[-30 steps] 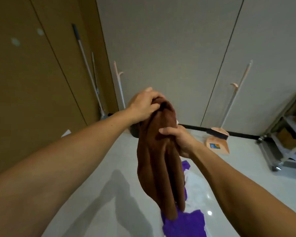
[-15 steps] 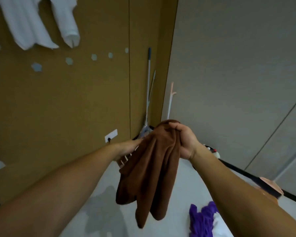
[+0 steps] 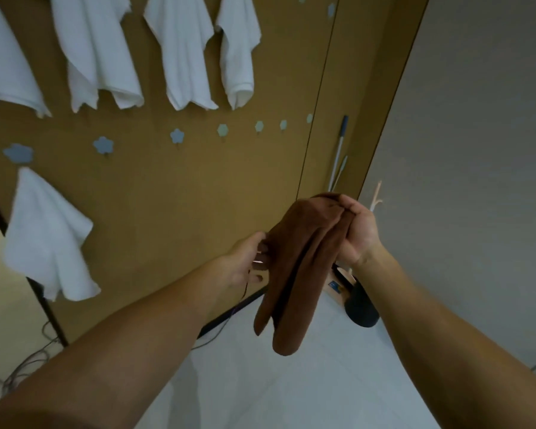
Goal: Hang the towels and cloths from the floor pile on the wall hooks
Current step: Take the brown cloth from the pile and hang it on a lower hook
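A brown towel (image 3: 294,274) hangs in folds in front of me. My right hand (image 3: 358,230) grips its bunched top. My left hand (image 3: 248,263) holds the towel's left edge with curled fingers, lower down. Behind it stands the tan wall with a row of pale blue flower-shaped hooks (image 3: 177,136). The hooks at the middle and right of that row are bare. A white towel (image 3: 47,236) hangs from the leftmost hook, and several white towels (image 3: 183,54) hang from a higher row. The floor pile is out of view.
A mop handle (image 3: 338,150) leans in the corner where the tan wall meets a grey wall (image 3: 477,181). A dustpan (image 3: 338,284) and a dark round object (image 3: 361,309) sit on the white floor below my right hand. Cables (image 3: 28,363) lie at the lower left.
My view has swung left and up from the floor to the hook wall. My left hand has slid from the towel's top to its side edge. The purple cloth has left view.
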Tool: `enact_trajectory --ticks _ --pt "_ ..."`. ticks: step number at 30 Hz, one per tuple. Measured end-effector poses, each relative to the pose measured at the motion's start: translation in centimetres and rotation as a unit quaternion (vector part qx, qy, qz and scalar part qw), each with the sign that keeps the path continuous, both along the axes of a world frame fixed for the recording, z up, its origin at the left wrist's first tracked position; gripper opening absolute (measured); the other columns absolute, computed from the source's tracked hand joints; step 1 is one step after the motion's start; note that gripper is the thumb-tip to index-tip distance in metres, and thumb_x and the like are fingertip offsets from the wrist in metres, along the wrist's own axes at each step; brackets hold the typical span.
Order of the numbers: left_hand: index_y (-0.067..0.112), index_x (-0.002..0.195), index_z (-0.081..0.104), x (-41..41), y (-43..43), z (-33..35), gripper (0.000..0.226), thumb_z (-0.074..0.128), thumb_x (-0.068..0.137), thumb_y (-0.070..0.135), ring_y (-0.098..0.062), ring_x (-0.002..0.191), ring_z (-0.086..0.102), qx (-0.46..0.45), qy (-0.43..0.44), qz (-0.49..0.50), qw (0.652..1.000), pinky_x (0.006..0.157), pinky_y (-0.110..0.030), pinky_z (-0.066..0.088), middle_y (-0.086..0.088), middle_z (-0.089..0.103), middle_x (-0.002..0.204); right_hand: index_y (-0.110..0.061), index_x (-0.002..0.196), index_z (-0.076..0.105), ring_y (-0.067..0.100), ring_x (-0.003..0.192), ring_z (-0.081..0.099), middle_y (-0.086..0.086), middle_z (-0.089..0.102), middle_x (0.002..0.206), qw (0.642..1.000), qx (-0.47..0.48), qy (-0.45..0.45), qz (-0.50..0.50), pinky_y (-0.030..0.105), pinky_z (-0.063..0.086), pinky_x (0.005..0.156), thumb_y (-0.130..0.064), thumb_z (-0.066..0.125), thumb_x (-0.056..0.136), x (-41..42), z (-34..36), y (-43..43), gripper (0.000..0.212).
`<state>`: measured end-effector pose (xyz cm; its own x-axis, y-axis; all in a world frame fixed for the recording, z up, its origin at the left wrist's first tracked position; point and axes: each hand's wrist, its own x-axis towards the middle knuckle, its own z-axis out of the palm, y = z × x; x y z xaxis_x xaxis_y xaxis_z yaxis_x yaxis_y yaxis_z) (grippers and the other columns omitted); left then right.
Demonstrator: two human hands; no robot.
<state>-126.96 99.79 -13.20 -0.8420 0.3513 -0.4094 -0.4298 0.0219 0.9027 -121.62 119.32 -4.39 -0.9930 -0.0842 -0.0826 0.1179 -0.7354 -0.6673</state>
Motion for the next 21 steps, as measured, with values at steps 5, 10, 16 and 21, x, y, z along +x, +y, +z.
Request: enact_trajectory --ticks 5,10,16,21 --pt "0.018 0.095 0.058 -2.1 -4.9 -0.1 0.051 0.046 0.078 0.065 -0.023 0.08 0.054 -0.062 -0.01 0.048 0.997 0.071 -0.036 0.046 -0.007 0.058 0.087 -0.003 0.097 0.057 0.034 0.091 0.066 0.02 0.066 0.099 1.0 0.02 0.013 -0.02 0.046 0.052 0.089 -0.029 0.038 0.097 -2.2 0.4 -3.5 0.032" --pt "0.018 0.081 0.062 -3.1 -8.4 -1.0 0.035 0.049 0.081 0.05 -0.018 0.065 0.062 -0.013 -0.031 0.017 0.999 0.067 -0.036 0.045 0.0 0.064 0.061 -0.004 0.097 0.06 0.032 0.085 0.068 0.017 0.068 0.095 0.999 0.053 0.01 -0.002 0.043 0.054 0.082 -0.029 0.042 0.097 -4.1 0.4 -6.5 0.03" --pt "0.011 0.078 0.064 -5.1 -12.8 0.6 0.029 0.045 0.096 0.024 -0.02 0.061 0.064 0.08 0.033 0.245 0.966 0.049 -0.024 0.051 -0.009 0.064 0.08 -0.006 0.078 0.073 0.026 0.069 0.071 0.014 0.072 0.084 0.948 0.306 -0.078 0.03 0.033 0.057 0.06 -0.027 0.053 0.095 -6.0 -1.0 -5.4 0.034" --pt "0.006 0.097 0.065 -6.1 -16.2 1.9 0.034 0.042 0.1 0.031 -0.025 0.085 0.065 0.084 0.028 0.348 0.933 0.067 -0.034 0.053 -0.01 0.067 0.097 -0.001 0.102 0.065 0.033 0.093 0.068 0.018 0.07 0.101 0.878 0.455 -0.149 0.004 0.043 0.057 0.08 -0.028 0.069 0.088 -8.5 -4.3 -2.8 0.03"
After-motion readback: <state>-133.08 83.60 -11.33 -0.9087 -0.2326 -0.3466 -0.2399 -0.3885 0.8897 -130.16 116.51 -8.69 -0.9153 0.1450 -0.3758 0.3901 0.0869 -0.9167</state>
